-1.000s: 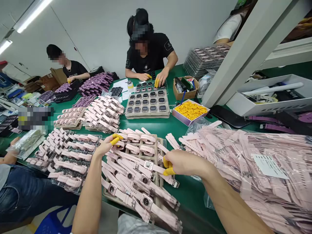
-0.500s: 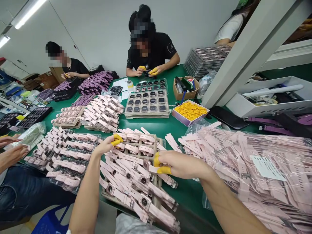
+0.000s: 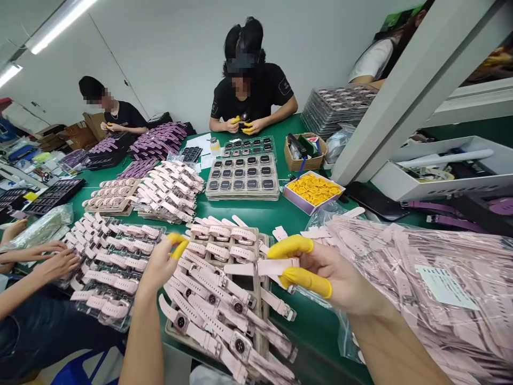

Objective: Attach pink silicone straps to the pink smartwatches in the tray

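Note:
My right hand (image 3: 320, 272), with yellow finger covers on thumb and forefinger, pinches a pink watch (image 3: 276, 267) by its strap. It hangs level above the right side of a beige tray (image 3: 262, 321). Yellow-tipped too, my left hand (image 3: 160, 262) hovers by the tray's left edge with its fingers curled together. Whatever may be between them is hidden. Pink watches with curved straps (image 3: 218, 233) fill the tray's back rows. Several more watches (image 3: 238, 307) lie stretched out across its front, some with the sensor side up.
At right lies a large bag of pink straps (image 3: 401, 267). A box of yellow finger covers (image 3: 315, 190) and trays of dark watch faces (image 3: 242, 176) stand beyond. Clear trays of pink watches (image 3: 120, 267) are at left, near a neighbour's hands (image 3: 60, 262). Another person (image 3: 248, 96) works opposite.
My right hand has moved right and up towards me with the pink watch. My left hand has drawn back left. The neighbour's hands at left have come to the pink watches.

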`<state>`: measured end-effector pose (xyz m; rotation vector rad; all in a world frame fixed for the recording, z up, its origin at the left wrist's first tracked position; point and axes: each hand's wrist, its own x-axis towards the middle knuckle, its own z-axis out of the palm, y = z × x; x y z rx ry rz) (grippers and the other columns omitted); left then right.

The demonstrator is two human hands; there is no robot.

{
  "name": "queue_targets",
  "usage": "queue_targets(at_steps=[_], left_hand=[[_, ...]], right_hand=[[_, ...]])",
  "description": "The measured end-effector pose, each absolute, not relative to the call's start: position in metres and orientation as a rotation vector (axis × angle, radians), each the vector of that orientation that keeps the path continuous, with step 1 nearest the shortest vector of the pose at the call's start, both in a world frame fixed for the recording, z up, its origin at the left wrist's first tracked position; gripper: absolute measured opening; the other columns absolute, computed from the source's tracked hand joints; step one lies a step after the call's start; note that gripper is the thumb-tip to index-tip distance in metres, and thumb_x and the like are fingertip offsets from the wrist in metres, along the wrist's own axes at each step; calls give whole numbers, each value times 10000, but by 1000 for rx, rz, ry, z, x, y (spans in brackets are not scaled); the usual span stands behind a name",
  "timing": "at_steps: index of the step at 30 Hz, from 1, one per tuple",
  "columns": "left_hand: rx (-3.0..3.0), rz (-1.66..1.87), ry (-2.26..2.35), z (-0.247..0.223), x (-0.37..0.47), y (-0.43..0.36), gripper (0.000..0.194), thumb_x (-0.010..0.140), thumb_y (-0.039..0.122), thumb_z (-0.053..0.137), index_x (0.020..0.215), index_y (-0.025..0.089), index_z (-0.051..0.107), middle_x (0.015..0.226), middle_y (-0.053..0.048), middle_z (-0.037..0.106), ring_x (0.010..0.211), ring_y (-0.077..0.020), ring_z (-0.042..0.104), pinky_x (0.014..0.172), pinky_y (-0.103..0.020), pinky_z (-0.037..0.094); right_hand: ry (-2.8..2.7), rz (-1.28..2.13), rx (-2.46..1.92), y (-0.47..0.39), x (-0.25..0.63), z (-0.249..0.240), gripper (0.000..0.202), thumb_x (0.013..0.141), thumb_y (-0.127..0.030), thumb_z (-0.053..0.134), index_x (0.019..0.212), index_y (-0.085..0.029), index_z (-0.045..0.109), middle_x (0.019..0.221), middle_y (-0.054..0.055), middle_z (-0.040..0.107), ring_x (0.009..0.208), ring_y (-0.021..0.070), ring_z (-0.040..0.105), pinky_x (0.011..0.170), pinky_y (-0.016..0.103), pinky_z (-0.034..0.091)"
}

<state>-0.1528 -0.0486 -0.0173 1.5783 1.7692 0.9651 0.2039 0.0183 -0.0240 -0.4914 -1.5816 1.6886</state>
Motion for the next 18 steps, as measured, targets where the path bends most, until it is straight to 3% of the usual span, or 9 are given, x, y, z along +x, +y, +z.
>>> queue_targets(at_steps=[3, 6, 8, 10, 12, 14, 16, 18], left_hand=[[1258, 1163, 1217, -23, -99, -93, 601, 984, 636, 454, 649, 253, 773, 614, -83, 682, 598, -235, 615, 611, -375, 509], [813, 999, 865, -54, -28, -113, 843, 887, 867, 257, 861, 275, 857, 892, -173, 777, 617, -270, 676, 441, -347, 403], [623, 899, 627, -73, 13, -110, 943, 712, 1005, 326, 1072, 295, 831, 1117, -182, 763, 725, -306, 720, 474, -361, 479], [502, 973, 564, -80, 38, -100, 863, 756, 951, 418, 1200, 306, 779, 1214, -163, 737, 845, -323, 737, 592, -407, 567], [436, 1172, 641, -76, 49, -89, 702, 851, 823, 495, 1248, 301, 747, 1229, -143, 733, 971, -331, 731, 716, -438, 596], [470, 1331, 786, -62, 49, -77, 566, 898, 683, 581, 1273, 285, 726, 1194, -137, 745, 1061, -333, 713, 819, -455, 590], [623, 1415, 938, -45, 42, -60, 494, 887, 537, 693, 1303, 271, 697, 1138, -126, 758, 1076, -320, 706, 905, -459, 570], [814, 1535, 1061, -28, 33, -37, 505, 851, 436, 768, 1316, 265, 669, 1112, -100, 761, 1033, -281, 709, 932, -425, 557]], right_hand=[[-1555, 1684, -369, 18, 205, -13, 145, 868, -358, 804, 980, -277, 761, 876, 63, 725, 763, 204, 678, 680, 322, 582], [-1507, 1723, -268, 11, 201, -11, 122, 837, -316, 817, 945, -312, 761, 812, 63, 735, 737, 223, 693, 621, 322, 579], [-1390, 1795, -214, 3, 199, -17, 151, 795, -394, 843, 909, -348, 756, 735, 41, 702, 588, 203, 659, 506, 303, 547], [-1331, 1809, -197, -5, 199, -27, 215, 746, -516, 849, 803, -348, 728, 590, 13, 624, 447, 182, 590, 446, 297, 512], [-1315, 1732, -207, -8, 204, -34, 461, 626, -745, 818, 606, -320, 643, 406, -25, 437, 314, 162, 450, 351, 289, 409], [-1334, 1606, -297, -5, 210, -36, 604, 507, -851, 792, 467, -306, 535, 361, -31, 308, 302, 161, 349, 330, 315, 338], [-1352, 1478, -429, 3, 213, -33, 619, 489, -828, 816, 428, -296, 507, 416, -6, 339, 377, 189, 387, 385, 353, 368], [-1350, 1391, -543, 14, 210, -28, 545, 550, -760, 845, 486, -297, 566, 534, 25, 458, 516, 237, 511, 492, 393, 450]])
